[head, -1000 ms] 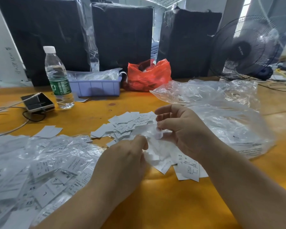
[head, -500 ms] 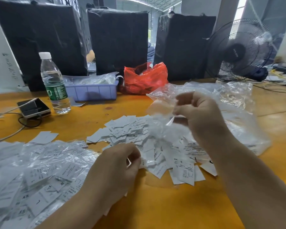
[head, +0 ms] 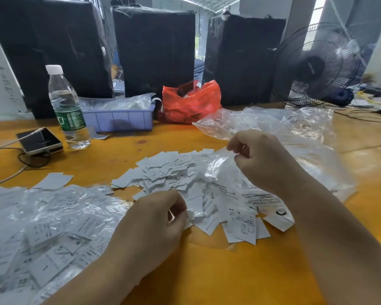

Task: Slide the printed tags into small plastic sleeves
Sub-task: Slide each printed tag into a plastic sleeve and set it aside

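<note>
A loose pile of white printed tags [head: 169,172] lies spread over the middle of the orange table [head: 207,271]. My right hand [head: 262,159] is raised above the pile and pinches a clear plastic sleeve [head: 216,166] by its top edge; the sleeve hangs down toward the tags. My left hand [head: 154,221] rests at the pile's near edge with curled fingers pinching a tag [head: 188,216]. A heap of filled sleeves [head: 42,227] covers the table's left side.
A large crumpled clear bag [head: 295,133] lies at the right. At the back stand a water bottle [head: 67,108], a phone [head: 40,140] with cables, a purple tray [head: 119,119], a red bag [head: 191,102] and a black fan [head: 315,67].
My right hand lifted a clear sleeve off the pile and then came down a little. My left hand stayed low at the pile's near edge, pinching a tag.
</note>
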